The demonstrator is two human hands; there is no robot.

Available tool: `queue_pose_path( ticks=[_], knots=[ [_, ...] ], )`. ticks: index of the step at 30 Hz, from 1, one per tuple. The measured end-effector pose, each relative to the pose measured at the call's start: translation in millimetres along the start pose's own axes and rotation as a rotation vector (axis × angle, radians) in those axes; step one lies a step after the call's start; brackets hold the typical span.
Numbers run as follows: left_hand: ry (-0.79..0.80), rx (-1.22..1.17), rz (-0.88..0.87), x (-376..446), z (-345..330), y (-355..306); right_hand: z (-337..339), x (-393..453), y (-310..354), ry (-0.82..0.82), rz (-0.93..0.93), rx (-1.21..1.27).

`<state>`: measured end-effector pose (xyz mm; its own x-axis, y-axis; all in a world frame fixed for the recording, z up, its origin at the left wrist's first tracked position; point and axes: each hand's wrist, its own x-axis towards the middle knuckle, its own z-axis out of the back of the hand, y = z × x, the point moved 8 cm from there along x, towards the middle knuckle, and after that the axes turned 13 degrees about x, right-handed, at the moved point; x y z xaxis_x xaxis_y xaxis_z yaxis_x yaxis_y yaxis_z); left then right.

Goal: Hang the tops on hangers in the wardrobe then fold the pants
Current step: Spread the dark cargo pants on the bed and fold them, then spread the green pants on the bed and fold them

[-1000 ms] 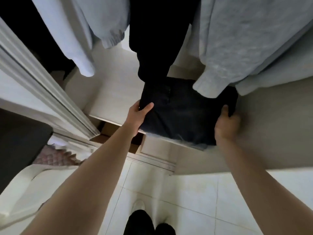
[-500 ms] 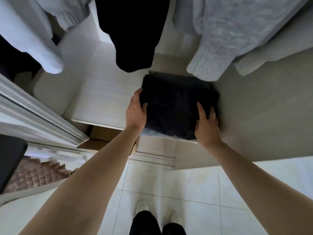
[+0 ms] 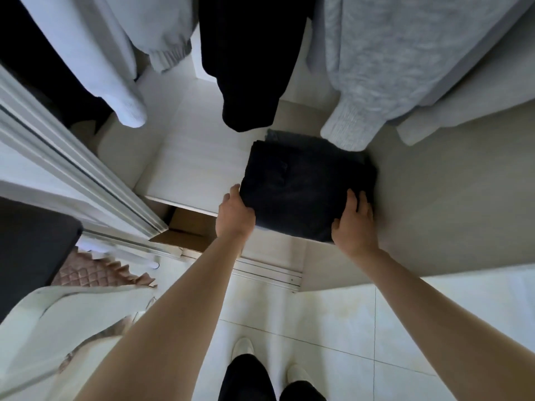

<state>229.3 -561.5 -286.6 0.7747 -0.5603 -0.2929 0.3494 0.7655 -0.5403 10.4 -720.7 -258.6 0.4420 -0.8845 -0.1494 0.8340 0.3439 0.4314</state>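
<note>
A folded pair of dark pants (image 3: 304,183) lies on the pale wardrobe shelf (image 3: 191,169), against the right wall. My left hand (image 3: 236,211) cups the stack's front left corner. My right hand (image 3: 354,221) rests flat on its front right part, fingers spread over the cloth. Above hang three tops: a white one (image 3: 95,53) at left, a black one (image 3: 249,62) in the middle, a grey knit one (image 3: 390,62) at right. The grey sleeve cuff hides the stack's back right corner.
A white sliding door frame (image 3: 72,169) runs diagonally at left. A cardboard box (image 3: 185,230) sits under the shelf. A pale garment (image 3: 72,322) and a quilted brown cover (image 3: 98,273) lie at lower left. Tiled floor (image 3: 333,328) and my feet are below.
The folded pants were pushed further back onto the shelf. My right hand went from gripping the stack's right edge to lying flat on top. My left hand stayed at the left corner.
</note>
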Motion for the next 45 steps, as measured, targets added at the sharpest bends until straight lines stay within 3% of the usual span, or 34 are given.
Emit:
queue_pose_path(
  ticks=[5,12,19,25,28,29,34,40,45],
  knots=[
    [-0.066,-0.193,0.131,-80,10,6,9,-46,27,0.094,0.214,0.036],
    [-0.12,-0.212,0.316,-259,-22,21,6,-123,62,0.297,0.551,0.053],
    [-0.358,-0.395,0.614,-443,-46,49,16,-246,87,0.558,0.914,0.136],
    [-0.67,-0.495,0.947,-587,-45,93,2,-397,82,0.915,1.207,0.046],
    [-0.784,-0.54,1.084,-639,-49,108,-6,-445,65,1.056,1.269,-0.002],
    [-0.893,-0.581,1.201,-700,-63,114,-11,-502,56,1.155,1.372,-0.046],
    [-1.108,-0.676,1.48,-848,-118,122,-17,-637,16,1.345,1.62,-0.182],
    [-1.255,-0.776,1.765,-1014,-214,102,-16,-810,-73,1.518,1.883,-0.316],
    [-1.325,-0.876,1.908,-1130,-296,80,-17,-934,-169,1.63,1.948,-0.45]
  ],
)
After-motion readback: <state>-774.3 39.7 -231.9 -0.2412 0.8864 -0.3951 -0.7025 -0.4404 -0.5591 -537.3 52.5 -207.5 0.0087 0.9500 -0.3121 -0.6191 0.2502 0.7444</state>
